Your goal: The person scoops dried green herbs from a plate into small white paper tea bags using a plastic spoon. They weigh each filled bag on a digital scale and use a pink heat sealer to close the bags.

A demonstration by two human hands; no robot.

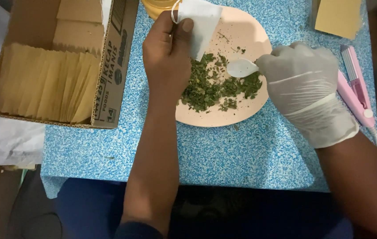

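Pale pink and round, the plate (241, 113) sits on the blue-speckled bench (223, 155) and serves as the landmark for everything else. A heap of dried green leaves (210, 88) lies on the plate's middle, spreading toward its right rim.

Above the plate's left part, the bare left hand (166, 53) pinches a small white paper pouch (201, 24) between thumb and fingers (187, 25), closed on its upper left corner. The pouch is a flat rectangle; its long axis tilts from the upper right down toward the lower left, with its lower edge pointing down at the leaves.

Over the plate's right rim, the gloved right hand (305, 84), in a white glove, has its fingers closed around the handle of a small white spoon (241, 67). The spoon's long axis runs nearly level, its bowl pointing left toward the plate's centre, just above the leaves and just right of the pouch.

Left of the plate, well apart, stands an open cardboard box (113, 66) holding a row of upright brown paper envelopes (51, 84). Right of the plate, beyond the gloved hand, lies a pink handheld sealer (356, 88), its length running from upper left to lower right. Behind the plate's far rim a yellow container (159, 6) is partly visible.
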